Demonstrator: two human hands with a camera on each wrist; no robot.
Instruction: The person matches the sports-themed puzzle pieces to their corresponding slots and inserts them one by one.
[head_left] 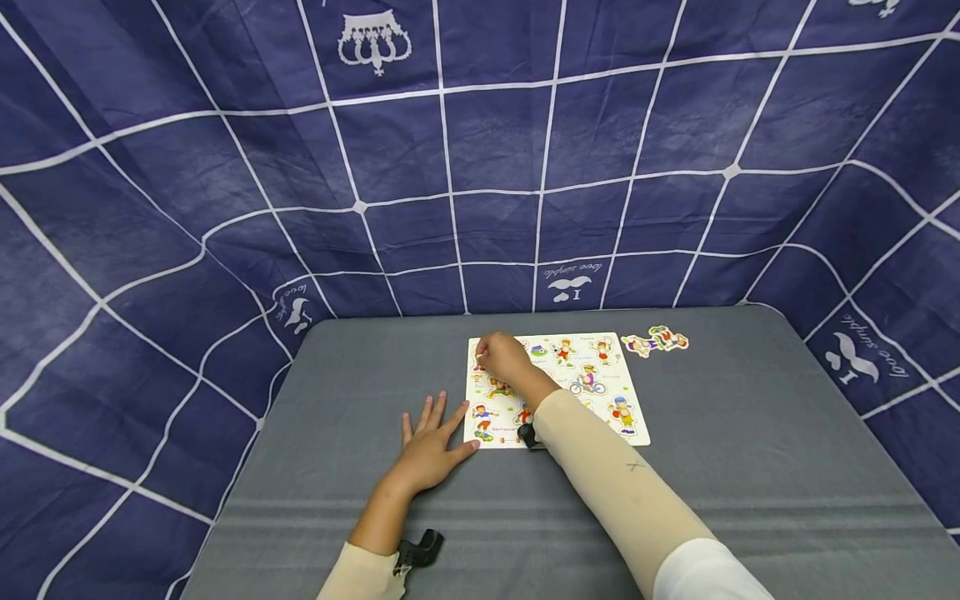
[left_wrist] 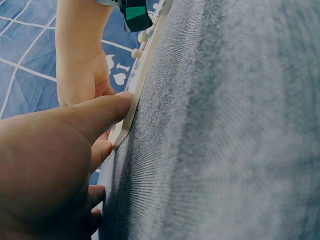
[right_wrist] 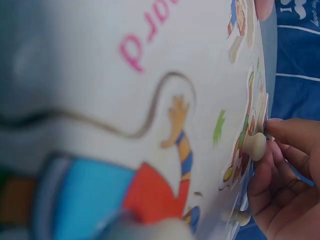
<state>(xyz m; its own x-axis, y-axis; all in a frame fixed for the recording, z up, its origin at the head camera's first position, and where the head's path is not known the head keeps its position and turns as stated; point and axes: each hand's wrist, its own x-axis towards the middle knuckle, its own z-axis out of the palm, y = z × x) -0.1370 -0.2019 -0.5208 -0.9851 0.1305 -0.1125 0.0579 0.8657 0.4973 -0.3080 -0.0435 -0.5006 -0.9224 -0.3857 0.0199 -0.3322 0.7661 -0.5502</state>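
A white puzzle board [head_left: 555,408] printed with sporty cartoon children lies on the grey table. My right hand [head_left: 504,357] is over its far left corner, and the fingertips pinch a small puzzle piece, mostly hidden by the fingers. In the right wrist view, the right hand [right_wrist: 292,170] is beside a seated piece with a round pale knob [right_wrist: 255,146]. My left hand [head_left: 429,450] lies with fingers spread at the board's left edge. Its thumb [left_wrist: 117,102] touches the board's rim in the left wrist view.
Loose puzzle pieces [head_left: 657,341] lie together on the table beyond the board's far right corner. Several knobbed pieces, such as a cyclist [head_left: 588,381] and a ball player [head_left: 622,415], sit in the board. A blue checked cloth [head_left: 495,167] hangs behind and around the grey table [head_left: 360,383].
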